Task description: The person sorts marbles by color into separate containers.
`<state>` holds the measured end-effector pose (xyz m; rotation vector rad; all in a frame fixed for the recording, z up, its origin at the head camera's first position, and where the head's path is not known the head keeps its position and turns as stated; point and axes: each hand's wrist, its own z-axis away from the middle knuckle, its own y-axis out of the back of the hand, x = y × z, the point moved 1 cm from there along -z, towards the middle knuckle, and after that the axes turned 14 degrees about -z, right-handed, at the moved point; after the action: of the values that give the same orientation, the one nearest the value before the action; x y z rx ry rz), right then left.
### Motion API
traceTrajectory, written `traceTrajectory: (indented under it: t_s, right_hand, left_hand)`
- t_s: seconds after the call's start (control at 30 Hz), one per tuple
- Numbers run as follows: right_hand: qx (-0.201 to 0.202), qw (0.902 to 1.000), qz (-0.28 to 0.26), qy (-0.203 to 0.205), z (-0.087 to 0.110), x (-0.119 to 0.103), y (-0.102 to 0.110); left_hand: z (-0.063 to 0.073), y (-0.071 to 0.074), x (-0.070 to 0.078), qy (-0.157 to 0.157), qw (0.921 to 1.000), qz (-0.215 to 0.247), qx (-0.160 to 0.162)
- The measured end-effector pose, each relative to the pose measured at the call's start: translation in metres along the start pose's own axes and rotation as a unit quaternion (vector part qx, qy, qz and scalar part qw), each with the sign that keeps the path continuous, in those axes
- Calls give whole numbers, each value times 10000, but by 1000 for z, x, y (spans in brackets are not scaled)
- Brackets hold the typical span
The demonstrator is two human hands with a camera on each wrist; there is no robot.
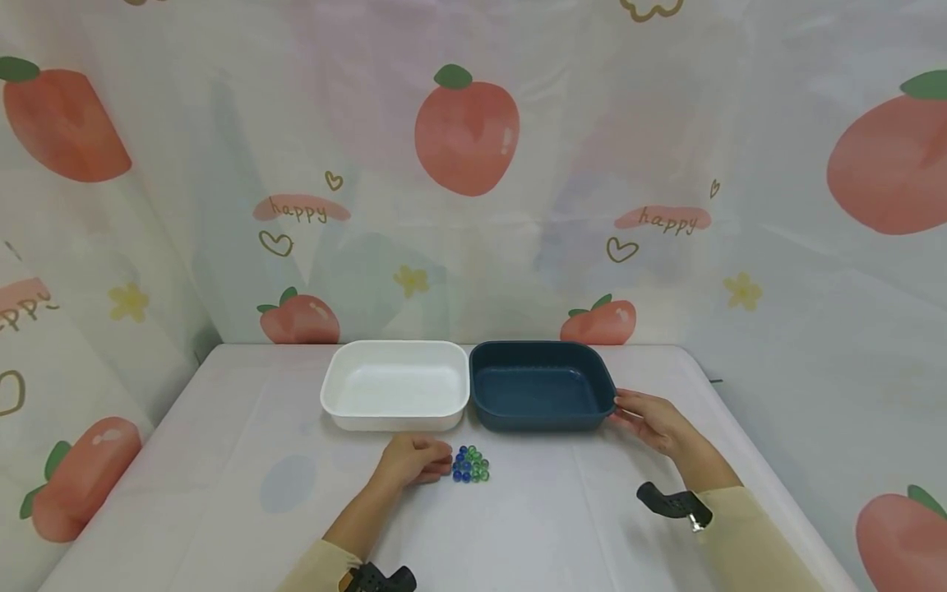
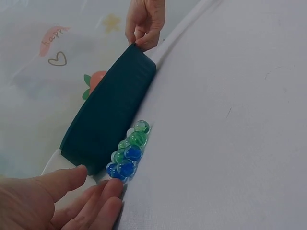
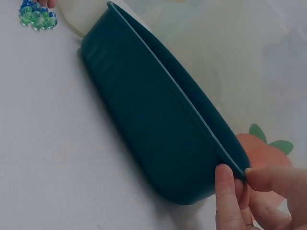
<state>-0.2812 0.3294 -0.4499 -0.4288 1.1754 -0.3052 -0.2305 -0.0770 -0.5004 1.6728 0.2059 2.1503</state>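
Note:
A small cluster of blue and green glass marbles lies on the table in front of two trays. Just left of it is my left hand, its fingertips close beside the blue marbles and its thumb and fingers apart in the left wrist view. Whether a fingertip touches a marble I cannot tell. My right hand pinches the right end of the dark blue tray, thumb at the rim and fingers against the outer wall in the right wrist view. Inside this tray no marbles show.
A white tray stands on the left, side by side with the dark blue one at the back of the white-covered table. Behind them hangs a peach-patterned cloth. Each wrist wears a black camera mount.

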Motion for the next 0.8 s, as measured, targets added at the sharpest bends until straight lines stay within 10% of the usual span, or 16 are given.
traceTrajectory:
  t_s: [0.8]
  right_hand:
    - [339, 9991, 191, -146, 1, 0, -7]
  left_hand:
    - [12, -17, 14, -613, 9733, -1875, 1175]
